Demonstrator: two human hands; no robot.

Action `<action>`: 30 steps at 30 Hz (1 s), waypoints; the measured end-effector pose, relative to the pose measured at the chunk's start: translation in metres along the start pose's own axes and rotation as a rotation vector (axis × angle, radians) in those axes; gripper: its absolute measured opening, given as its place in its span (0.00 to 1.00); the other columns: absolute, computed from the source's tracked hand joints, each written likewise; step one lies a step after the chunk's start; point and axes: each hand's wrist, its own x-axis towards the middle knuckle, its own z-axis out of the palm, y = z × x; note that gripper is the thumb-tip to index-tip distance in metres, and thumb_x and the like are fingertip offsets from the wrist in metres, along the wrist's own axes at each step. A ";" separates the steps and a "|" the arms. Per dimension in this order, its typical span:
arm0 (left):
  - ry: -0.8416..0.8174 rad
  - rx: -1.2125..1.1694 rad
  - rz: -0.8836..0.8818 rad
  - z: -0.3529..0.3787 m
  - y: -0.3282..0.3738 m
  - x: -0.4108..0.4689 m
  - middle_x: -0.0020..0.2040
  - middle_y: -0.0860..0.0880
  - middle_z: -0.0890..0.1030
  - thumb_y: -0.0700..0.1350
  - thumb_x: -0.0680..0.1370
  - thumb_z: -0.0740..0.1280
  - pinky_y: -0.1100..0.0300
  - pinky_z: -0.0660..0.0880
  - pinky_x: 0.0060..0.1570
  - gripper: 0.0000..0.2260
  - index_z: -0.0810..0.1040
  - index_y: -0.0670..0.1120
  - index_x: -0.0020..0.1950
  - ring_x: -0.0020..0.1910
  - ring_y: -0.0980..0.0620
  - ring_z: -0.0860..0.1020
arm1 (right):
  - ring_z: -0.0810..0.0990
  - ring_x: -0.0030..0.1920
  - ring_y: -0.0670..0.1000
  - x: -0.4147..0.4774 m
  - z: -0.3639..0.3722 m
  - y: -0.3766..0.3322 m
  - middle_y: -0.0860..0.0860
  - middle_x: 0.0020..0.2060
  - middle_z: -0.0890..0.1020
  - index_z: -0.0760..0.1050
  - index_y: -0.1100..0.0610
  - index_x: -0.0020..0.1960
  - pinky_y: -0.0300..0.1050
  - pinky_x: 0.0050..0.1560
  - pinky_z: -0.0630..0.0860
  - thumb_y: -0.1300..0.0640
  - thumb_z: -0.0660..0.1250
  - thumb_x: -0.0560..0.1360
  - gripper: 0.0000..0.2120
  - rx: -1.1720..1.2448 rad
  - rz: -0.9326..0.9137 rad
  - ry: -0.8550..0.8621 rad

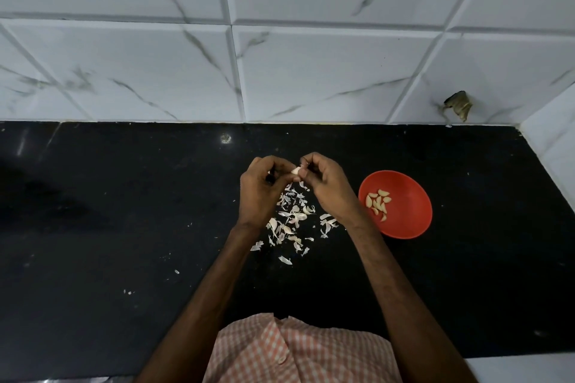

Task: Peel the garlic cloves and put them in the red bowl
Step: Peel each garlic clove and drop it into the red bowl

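Peeling a clove (295,170) pinched between both hands, above the skins (292,221).
The left hand (261,186) pinches the clove at its fingertips and the right hand (326,183) nips its near end, the two touching over the dark surface (124,227). This looks like mid-task peeling: several bare cloves (378,200) already lie in the bowl (413,227), just to the right. Next, the last skin likely needs stripping, then a short carry right and a drop inside the rim. The path there is open; the tiled wall (311,71) stands behind, and the surface's near edge runs by the person's shirt (280,351).
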 end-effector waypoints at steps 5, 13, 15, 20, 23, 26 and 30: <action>-0.074 0.102 0.082 0.002 -0.003 0.001 0.47 0.56 0.82 0.42 0.74 0.77 0.63 0.73 0.45 0.10 0.84 0.50 0.54 0.46 0.53 0.76 | 0.75 0.45 0.40 -0.002 0.002 0.002 0.44 0.44 0.75 0.73 0.55 0.49 0.34 0.45 0.72 0.66 0.65 0.79 0.07 -0.215 -0.184 0.086; 0.004 0.129 0.039 0.004 -0.006 -0.002 0.44 0.54 0.82 0.42 0.72 0.78 0.70 0.71 0.42 0.06 0.85 0.44 0.47 0.41 0.59 0.78 | 0.74 0.48 0.42 0.000 -0.002 0.004 0.45 0.48 0.74 0.73 0.57 0.52 0.39 0.48 0.73 0.67 0.66 0.78 0.07 -0.404 -0.279 -0.001; 0.008 0.117 0.025 0.003 -0.008 -0.002 0.44 0.52 0.82 0.40 0.73 0.77 0.70 0.71 0.41 0.05 0.85 0.43 0.48 0.40 0.60 0.77 | 0.74 0.49 0.43 -0.002 -0.004 0.003 0.44 0.46 0.74 0.73 0.57 0.51 0.38 0.49 0.72 0.67 0.66 0.78 0.06 -0.374 -0.269 -0.044; 0.021 0.033 -0.004 0.002 -0.005 -0.001 0.43 0.50 0.83 0.38 0.73 0.77 0.70 0.72 0.40 0.05 0.85 0.44 0.47 0.39 0.60 0.78 | 0.76 0.47 0.39 -0.008 -0.007 -0.001 0.44 0.45 0.75 0.73 0.60 0.49 0.31 0.47 0.71 0.67 0.68 0.78 0.05 -0.240 -0.258 -0.054; 0.037 -0.058 -0.054 0.004 -0.004 -0.003 0.41 0.49 0.84 0.42 0.72 0.77 0.64 0.76 0.40 0.04 0.85 0.46 0.46 0.39 0.56 0.81 | 0.77 0.46 0.40 -0.010 -0.008 -0.003 0.45 0.45 0.76 0.73 0.60 0.49 0.32 0.48 0.73 0.65 0.68 0.79 0.04 -0.138 -0.245 -0.031; 0.016 -0.274 -0.182 0.005 -0.001 -0.004 0.40 0.47 0.85 0.46 0.72 0.75 0.57 0.80 0.41 0.07 0.85 0.44 0.47 0.39 0.48 0.83 | 0.76 0.46 0.39 -0.011 -0.007 -0.003 0.45 0.44 0.75 0.73 0.59 0.49 0.33 0.47 0.74 0.66 0.67 0.80 0.04 -0.138 -0.233 -0.019; 0.030 -0.499 -0.298 0.006 0.004 -0.007 0.32 0.47 0.76 0.45 0.72 0.74 0.65 0.68 0.27 0.07 0.84 0.42 0.45 0.26 0.58 0.69 | 0.75 0.45 0.42 -0.010 -0.007 0.000 0.47 0.44 0.74 0.72 0.59 0.50 0.35 0.46 0.74 0.68 0.65 0.79 0.05 -0.173 -0.240 0.009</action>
